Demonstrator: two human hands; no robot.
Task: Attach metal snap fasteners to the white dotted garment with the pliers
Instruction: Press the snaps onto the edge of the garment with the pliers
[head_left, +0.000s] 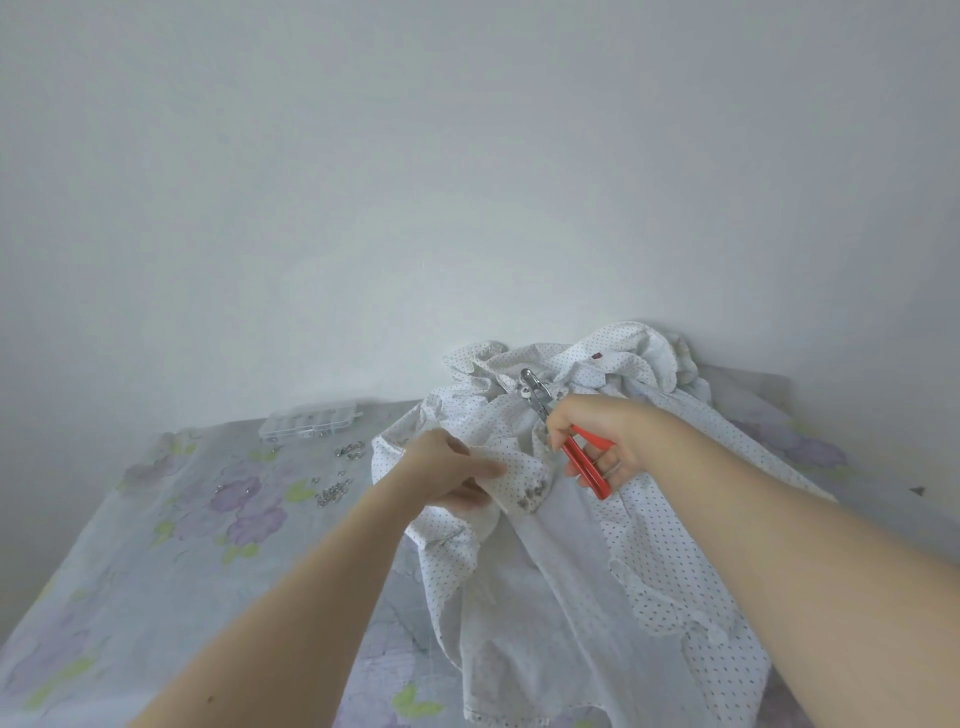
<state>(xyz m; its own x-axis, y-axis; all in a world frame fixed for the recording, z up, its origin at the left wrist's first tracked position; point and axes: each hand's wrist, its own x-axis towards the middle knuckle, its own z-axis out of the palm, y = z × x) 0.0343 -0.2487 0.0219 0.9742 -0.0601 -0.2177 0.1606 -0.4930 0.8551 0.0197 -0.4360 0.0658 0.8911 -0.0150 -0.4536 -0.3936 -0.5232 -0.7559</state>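
Right hand (597, 441) grips the red-handled pliers (566, 431); left hand (457, 475) pinches a fold of the garment (571, 545) on the bed (156, 545). Soft, limp cloth: best held beside the snaps (530, 493).

A: Item one?
B: Bedsheet (171, 530), pale grey-blue, printed with purple flowers and green leaves; covers the whole flat surface, slightly creased.
A: Item two?
B: Clear plastic organiser box (310, 420), compartmented, lying flat near the far edge of the sheet, close to the wall. Contents too small to tell.
A: Backdrop?
B: Plain white wall (415, 182), unmarked, filling the upper half of the view.
A: Anything further?
B: One small dark speck (917, 490) at the far right; cannot identify.
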